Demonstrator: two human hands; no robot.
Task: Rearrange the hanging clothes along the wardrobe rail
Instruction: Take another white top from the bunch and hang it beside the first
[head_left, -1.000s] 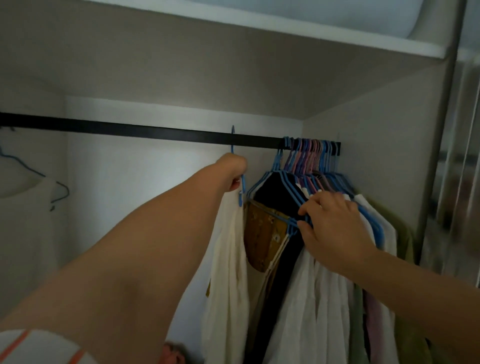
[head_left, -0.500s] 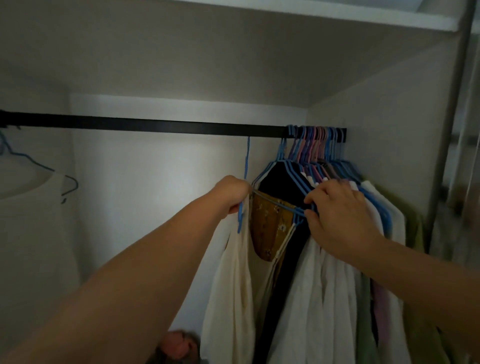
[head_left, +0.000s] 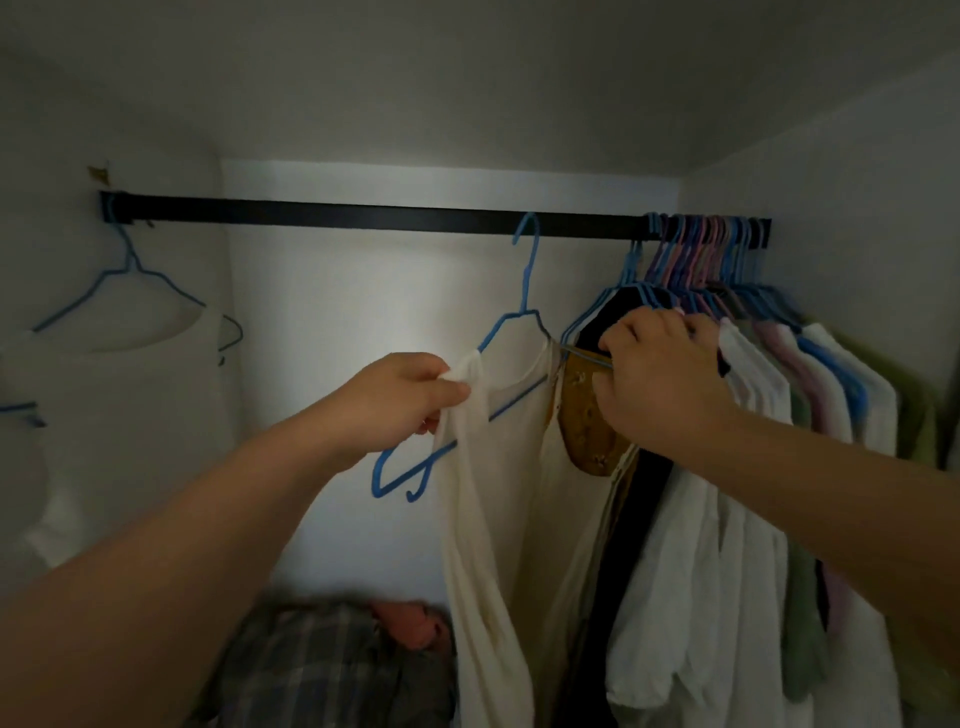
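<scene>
The cream garment (head_left: 498, 467) on its blue hanger (head_left: 498, 364) has come away from the packed bunch at the right end of the wardrobe rail (head_left: 363, 214). A second ago the hanger hung edge-on to the camera, pressed close against the other clothes; now it has swung round, tilted, so its whole triangle shows, its lower corner dipping left. Its hook sits near the middle of the rail, though whether it is seated on the rail or just lifted off cannot be told.

The left hand (head_left: 400, 395) has shifted its grip: earlier it was up by the hanger's neck, now its fingers pinch the cream fabric at the left shoulder, with the hanger wire just beside them. The right hand (head_left: 660, 374) remains curled over the shoulders of the bunched hangers (head_left: 706, 260), holding back the dark garment (head_left: 623, 519) and the white shirts (head_left: 727, 519) so they do not follow.

For the task this reads as one piece freed from the crowd and ready to travel left along the rail, toward the bare stretch between the bunch and the white top (head_left: 119, 415) hanging at the far left end. A crumpled plaid cloth (head_left: 322, 670) lies on the wardrobe floor below.
</scene>
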